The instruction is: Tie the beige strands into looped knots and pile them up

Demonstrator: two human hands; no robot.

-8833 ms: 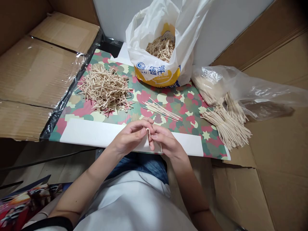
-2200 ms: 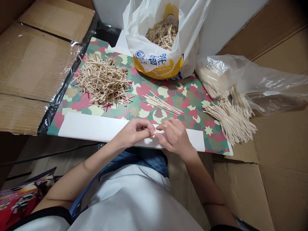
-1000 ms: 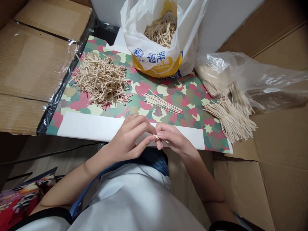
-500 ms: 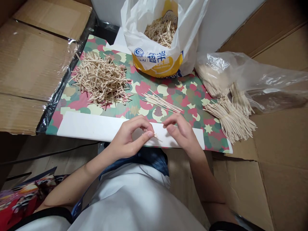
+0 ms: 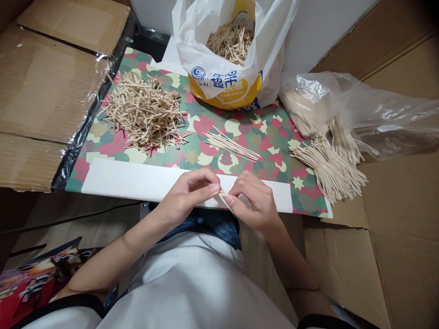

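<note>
Between my two hands is a thin pale stick [image 5: 224,199], bent or looped where my fingertips meet. My left hand [image 5: 194,192] pinches one end of it between thumb and forefinger. From the other side, my right hand [image 5: 253,199] grips the stick with its thumb and fingers closed; part of it is covered by the fingers. Beyond the hands, several straight loose sticks [image 5: 233,146] lie on the patterned sheet [image 5: 192,157]. A heap of short bent pieces [image 5: 144,114] is piled at the left.
A white and yellow plastic bag [image 5: 222,91] holding more pieces stands at the back. Tied stick bundles [image 5: 331,169] lie at the right beside a clear plastic bag [image 5: 343,100]. Cardboard [image 5: 44,91] flanks the left side. A white strip [image 5: 130,180] runs along the table's front edge.
My right hand has moved left and closed on the stick beside my left fingertips; before, it hovered apart with fingers loosely open. The left hand stays nearly in place.
</note>
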